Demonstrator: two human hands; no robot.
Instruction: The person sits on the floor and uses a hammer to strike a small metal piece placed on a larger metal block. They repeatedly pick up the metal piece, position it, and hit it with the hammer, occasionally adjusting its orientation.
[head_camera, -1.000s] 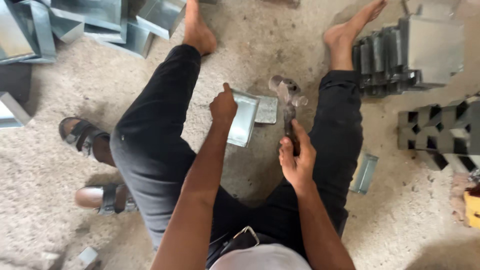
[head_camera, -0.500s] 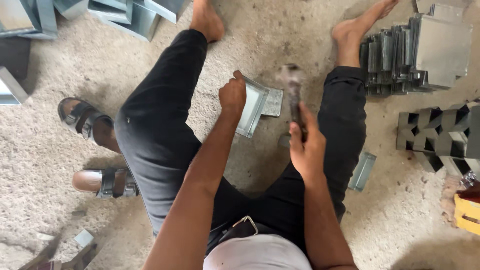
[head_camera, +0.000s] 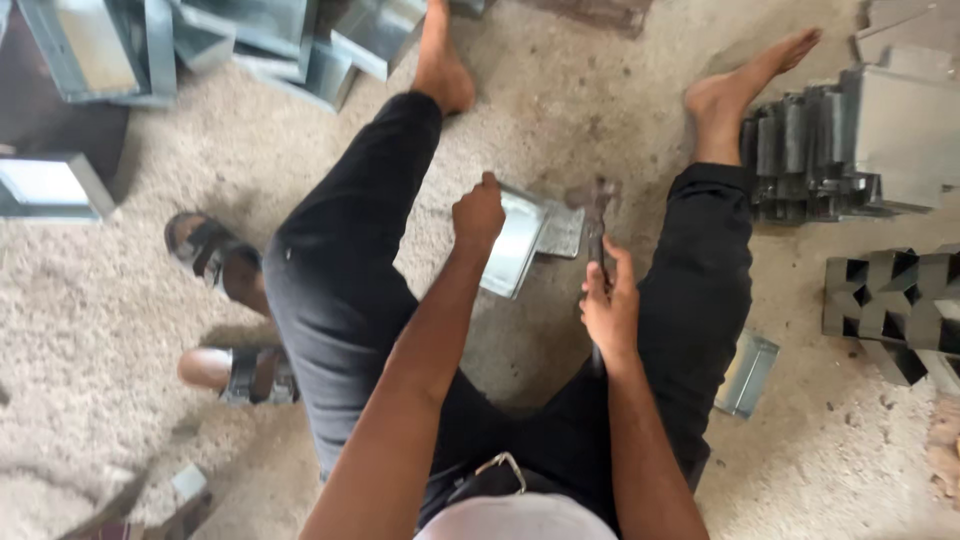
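I sit on a rough concrete floor with my legs in black trousers spread apart. My left hand (head_camera: 478, 213) grips the top edge of a folded sheet-metal piece (head_camera: 515, 247) that lies between my knees. My right hand (head_camera: 610, 308) is closed around the handle of a hammer (head_camera: 594, 205). The hammer's head is blurred and sits at the right end of the metal piece, over its small flat tab (head_camera: 562, 230).
Stacks of folded metal parts stand at the right (head_camera: 850, 150) and lower right (head_camera: 890, 305). One loose metal tray (head_camera: 747, 373) lies beside my right leg. Open metal boxes (head_camera: 90, 50) fill the top left. A pair of sandals (head_camera: 215, 255) lies at my left.
The hammer has swung down from its raised position onto the right end of the metal piece. My left hand has stayed on the piece's edge.
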